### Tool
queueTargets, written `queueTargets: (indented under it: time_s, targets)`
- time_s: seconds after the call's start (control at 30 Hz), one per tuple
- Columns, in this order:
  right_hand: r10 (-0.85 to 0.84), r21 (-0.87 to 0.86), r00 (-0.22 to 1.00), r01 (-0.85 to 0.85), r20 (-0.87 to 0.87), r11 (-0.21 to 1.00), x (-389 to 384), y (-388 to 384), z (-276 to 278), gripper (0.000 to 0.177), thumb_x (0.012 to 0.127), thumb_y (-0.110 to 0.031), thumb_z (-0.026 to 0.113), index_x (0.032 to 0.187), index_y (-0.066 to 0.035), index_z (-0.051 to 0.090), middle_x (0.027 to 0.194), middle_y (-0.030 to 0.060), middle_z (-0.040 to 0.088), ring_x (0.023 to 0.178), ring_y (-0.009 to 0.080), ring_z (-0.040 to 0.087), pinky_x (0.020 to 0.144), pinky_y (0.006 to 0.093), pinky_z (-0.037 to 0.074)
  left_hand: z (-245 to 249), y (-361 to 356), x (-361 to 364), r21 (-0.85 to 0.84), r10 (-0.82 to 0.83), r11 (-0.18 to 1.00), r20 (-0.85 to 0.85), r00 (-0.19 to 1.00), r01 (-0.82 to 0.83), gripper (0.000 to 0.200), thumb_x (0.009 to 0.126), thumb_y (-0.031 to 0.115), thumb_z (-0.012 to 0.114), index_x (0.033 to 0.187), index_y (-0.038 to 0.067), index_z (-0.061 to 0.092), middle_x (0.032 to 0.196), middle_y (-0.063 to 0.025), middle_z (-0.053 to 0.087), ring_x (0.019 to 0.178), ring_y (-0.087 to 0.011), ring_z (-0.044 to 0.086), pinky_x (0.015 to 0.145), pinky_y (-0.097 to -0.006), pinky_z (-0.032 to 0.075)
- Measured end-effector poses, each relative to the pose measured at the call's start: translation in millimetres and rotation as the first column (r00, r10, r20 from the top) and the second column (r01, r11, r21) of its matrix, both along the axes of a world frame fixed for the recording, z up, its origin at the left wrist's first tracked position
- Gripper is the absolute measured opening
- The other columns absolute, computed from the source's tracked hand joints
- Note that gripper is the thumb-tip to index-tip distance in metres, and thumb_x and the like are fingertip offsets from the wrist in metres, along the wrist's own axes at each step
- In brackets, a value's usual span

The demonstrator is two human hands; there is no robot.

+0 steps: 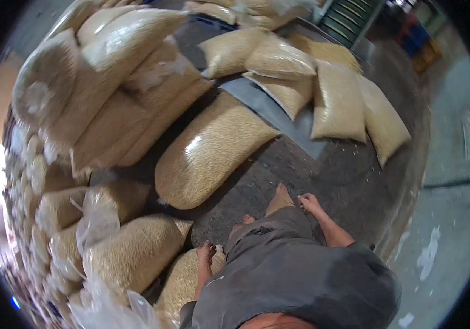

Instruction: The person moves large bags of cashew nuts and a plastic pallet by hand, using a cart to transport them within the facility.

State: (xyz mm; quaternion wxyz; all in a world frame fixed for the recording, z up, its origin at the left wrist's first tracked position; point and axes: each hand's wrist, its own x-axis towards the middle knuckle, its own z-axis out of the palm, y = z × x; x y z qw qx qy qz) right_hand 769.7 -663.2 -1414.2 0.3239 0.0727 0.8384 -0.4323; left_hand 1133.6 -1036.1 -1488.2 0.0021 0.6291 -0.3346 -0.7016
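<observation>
My left hand (206,252) hangs low beside my body, overlapping the edge of a clear plastic sack (183,279) filled with pale kernels. Its fingers are loosely apart, with nothing visible in them. Out to the other side, my right hand (310,204) is held over the dark floor, fingers curled in and no object showing. A large filled sack (213,148) lies on its side on the floor ahead of my feet. Another full sack (136,249) lies to the left of my left hand.
Big sacks (120,82) are piled high at the left. More sacks (339,104) lie partly on a grey sheet (268,112) ahead. A green slatted frame (350,22) stands at the back. Along the right runs a pale wall (454,219). Scattered kernels dot the dark floor (344,181).
</observation>
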Motion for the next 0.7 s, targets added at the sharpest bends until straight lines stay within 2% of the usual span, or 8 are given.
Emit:
queueTargets:
  time_s: [0.17, 0.23, 0.27, 0.33, 0.5, 0.53, 0.6, 0.7]
  targets:
    - [-0.13, 0.087, 0.982, 0.118, 0.139, 0.989, 18, 51, -53, 0.038, 0.089, -0.034, 0.058, 0.093, 0.004, 0.064, 0.079, 0.0097, 0.064, 0.071, 0.0174, 0.059, 0.064, 0.0347, 0.047, 29, -26, -89, -0.108, -0.138, 0.983, 0.068, 0.988, 0.145, 0.027, 0.087, 0.016, 0.059, 0.102, -0.005, 0.055, 0.082, -0.0115, 0.061, 0.066, -0.0215, 0.062, 0.054, -0.0328, 0.05]
    - [-0.209, 0.023, 0.956, 0.208, 0.208, 0.978, 12, 35, 23, 0.041, 0.087, -0.033, 0.06, 0.099, 0.007, 0.064, 0.087, 0.0138, 0.066, 0.085, 0.0226, 0.06, 0.074, 0.0379, 0.048, 26, -38, -129, -0.168, -0.321, 0.932, 0.04, 0.946, 0.323, 0.026, 0.084, 0.018, 0.062, 0.097, -0.003, 0.056, 0.068, -0.0077, 0.056, 0.056, -0.0165, 0.056, 0.046, -0.0298, 0.043]
    - [-0.108, 0.143, 0.994, 0.106, 0.003, 0.984, 19, 81, -89, 0.038, 0.085, -0.03, 0.061, 0.099, 0.006, 0.063, 0.089, 0.0143, 0.066, 0.087, 0.0228, 0.059, 0.078, 0.0385, 0.047, 27, -41, -183, -0.196, -0.4, 0.891, 0.087, 0.913, 0.409, 0.023, 0.083, 0.019, 0.063, 0.092, -0.002, 0.057, 0.068, -0.0061, 0.056, 0.055, -0.0167, 0.056, 0.046, -0.0304, 0.044]
    - [-0.095, 0.053, 0.98, 0.105, -0.174, 0.993, 13, 104, -114, 0.032, 0.086, -0.029, 0.061, 0.089, 0.003, 0.065, 0.078, 0.0105, 0.063, 0.082, 0.0241, 0.058, 0.077, 0.0397, 0.046, 34, -32, -240, -0.218, -0.464, 0.849, 0.126, 0.877, 0.481, 0.02, 0.084, 0.02, 0.061, 0.091, 0.001, 0.058, 0.07, -0.0061, 0.057, 0.056, -0.0181, 0.058, 0.047, -0.0306, 0.046]
    - [-0.128, 0.105, 0.962, 0.106, 0.242, 0.989, -109, 124, -89, 0.033, 0.089, -0.034, 0.062, 0.081, -0.002, 0.062, 0.072, 0.0031, 0.06, 0.06, 0.0126, 0.054, 0.053, 0.0325, 0.043, 53, -4, -379, -0.126, -0.591, 0.789, 0.108, 0.799, 0.601, 0.021, 0.087, 0.021, 0.06, 0.094, 0.001, 0.06, 0.077, -0.0079, 0.06, 0.068, -0.0222, 0.061, 0.055, -0.0344, 0.049]
    - [-0.134, 0.1, 0.964, 0.114, 0.228, 0.988, -134, 127, -64, 0.033, 0.089, -0.034, 0.062, 0.081, -0.002, 0.062, 0.072, 0.0031, 0.06, 0.06, 0.0126, 0.054, 0.053, 0.0325, 0.043, 66, 8, -409, -0.138, -0.596, 0.785, 0.098, 0.797, 0.604, 0.021, 0.087, 0.021, 0.06, 0.094, 0.001, 0.06, 0.077, -0.0079, 0.06, 0.068, -0.0222, 0.061, 0.055, -0.0344, 0.049]
    - [-0.495, -0.103, 0.842, 0.524, 0.215, 0.845, -190, 117, -2, 0.03, 0.09, -0.032, 0.06, 0.088, -0.002, 0.059, 0.072, 0.003, 0.058, 0.061, 0.0121, 0.055, 0.053, 0.0301, 0.044, 77, 22, -473, -0.176, -0.731, 0.661, 0.067, 0.679, 0.729, 0.025, 0.087, 0.022, 0.06, 0.099, 0.0, 0.061, 0.078, -0.0079, 0.061, 0.067, -0.0225, 0.061, 0.057, -0.0337, 0.048]
    - [-0.492, -0.002, 0.867, 0.494, 0.074, 0.87, -263, 128, 18, 0.029, 0.091, -0.031, 0.06, 0.094, -0.002, 0.058, 0.073, 0.0028, 0.058, 0.062, 0.012, 0.056, 0.054, 0.0291, 0.045, 51, 25, -547, -0.279, -0.787, 0.577, 0.062, 0.614, 0.768, 0.032, 0.088, 0.024, 0.061, 0.107, -0.001, 0.062, 0.086, -0.0101, 0.065, 0.076, -0.0207, 0.063, 0.064, -0.0322, 0.05]
